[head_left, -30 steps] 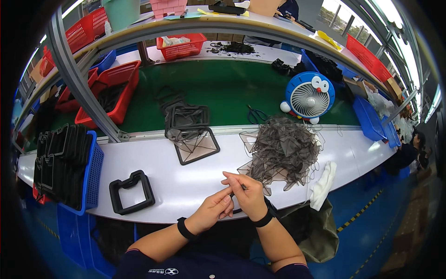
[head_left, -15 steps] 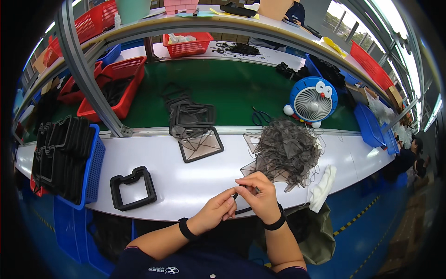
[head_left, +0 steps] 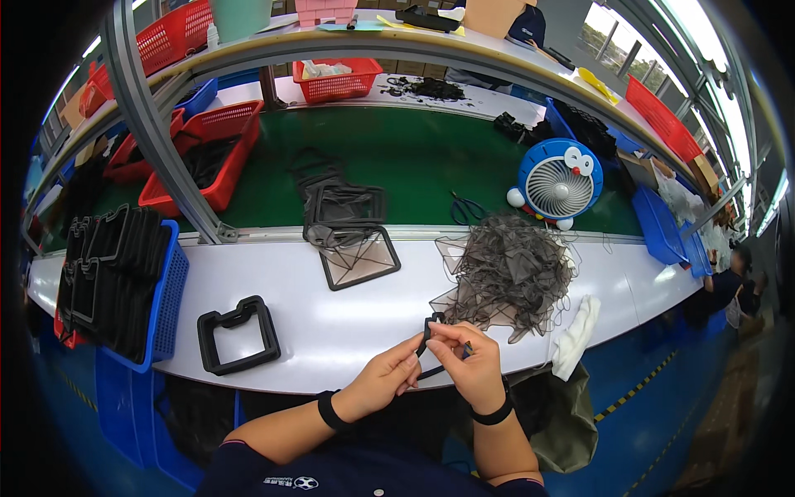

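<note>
My left hand [head_left: 387,379] and my right hand [head_left: 470,364] meet at the near edge of the white bench [head_left: 331,331]. Both pinch a thin black frame strip [head_left: 427,331] between their fingertips, held just above the bench edge. Right behind the hands lies a heap of grey mesh pieces [head_left: 505,273]. A black square frame with mesh [head_left: 361,258] lies flat behind my left hand. Two stacked thick black frames [head_left: 238,334] rest to the left.
A blue crate [head_left: 166,298] full of black frames stands at the far left. A white glove [head_left: 575,336] lies at the right bench edge. On the green belt [head_left: 431,178] are loose black frames [head_left: 339,203], scissors [head_left: 465,209] and a blue round fan [head_left: 560,184]. Red baskets [head_left: 207,161] sit behind.
Both hands stay together at the bench edge; the black strip has been raised and turned between the fingertips. My view has shifted slightly.
</note>
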Motion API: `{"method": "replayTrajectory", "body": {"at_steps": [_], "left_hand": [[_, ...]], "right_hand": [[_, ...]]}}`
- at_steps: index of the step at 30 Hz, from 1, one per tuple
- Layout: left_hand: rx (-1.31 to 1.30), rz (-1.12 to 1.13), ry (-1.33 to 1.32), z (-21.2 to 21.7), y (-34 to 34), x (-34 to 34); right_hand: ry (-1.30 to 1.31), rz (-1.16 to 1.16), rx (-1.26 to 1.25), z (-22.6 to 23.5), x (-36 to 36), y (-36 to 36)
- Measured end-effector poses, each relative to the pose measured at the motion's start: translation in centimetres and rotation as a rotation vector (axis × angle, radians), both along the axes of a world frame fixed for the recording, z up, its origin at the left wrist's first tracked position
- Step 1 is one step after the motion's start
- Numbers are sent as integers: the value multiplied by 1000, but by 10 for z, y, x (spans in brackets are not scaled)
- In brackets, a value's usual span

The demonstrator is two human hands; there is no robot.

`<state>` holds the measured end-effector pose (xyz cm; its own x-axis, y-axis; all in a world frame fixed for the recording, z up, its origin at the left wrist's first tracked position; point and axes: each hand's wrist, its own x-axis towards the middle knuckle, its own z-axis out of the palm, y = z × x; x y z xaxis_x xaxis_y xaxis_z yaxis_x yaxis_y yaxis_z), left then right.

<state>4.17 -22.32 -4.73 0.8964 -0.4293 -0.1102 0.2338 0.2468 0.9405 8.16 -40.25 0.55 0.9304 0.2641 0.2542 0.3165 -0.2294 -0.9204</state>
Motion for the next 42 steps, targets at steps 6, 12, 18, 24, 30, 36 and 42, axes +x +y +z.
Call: {"method": "replayTrajectory", "body": {"at_steps": [6,12,18,24,30,36,42], "left_hand": [[88,22,-21,4,0,-2],[99,59,-61,-3,-2,-4],[120,69,-75,-5,-1,-3],[107,73,-66,-4,-2,-2],[166,83,-111,-8,0,-4],[-209,-11,132,-3,6,3],[-439,46,207,-11,17,7]], "right_hand": [[67,-60,21,8,-6,3],[107,-41,3,8,-6,1],[35,0,24,1,-2,1],[59,12,-26,10,-4,-1],[71,17,-42,6,-4,-1],[312,-132,199,-10,-6,4],[149,8,-41,-21,-9,8]]}}
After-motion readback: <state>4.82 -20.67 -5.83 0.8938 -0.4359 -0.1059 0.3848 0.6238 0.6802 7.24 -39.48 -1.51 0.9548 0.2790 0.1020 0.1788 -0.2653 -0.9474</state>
